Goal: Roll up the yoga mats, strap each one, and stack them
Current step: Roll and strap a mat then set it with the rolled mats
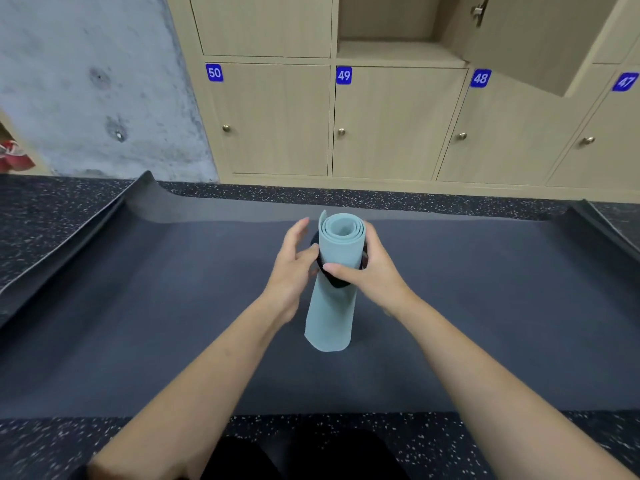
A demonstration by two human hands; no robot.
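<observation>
A light blue yoga mat (330, 313), rolled into a tube, stands on end in the middle of a dark grey mat (485, 323) spread flat on the floor. A black strap (337, 281) loops around the roll's upper half. My right hand (370, 268) grips the roll and the strap from the right, thumb across the front. On the roll's left side is my left hand (294, 268); its thumb touches the strap and its fingers stand loosely apart from the roll.
Wooden lockers (277, 119) numbered 50 to 47 line the wall ahead; one upper door (540, 39) hangs open at top right. The flat mat's far corners curl up. Another dark mat (59, 237) lies at the left on the speckled floor (346, 195).
</observation>
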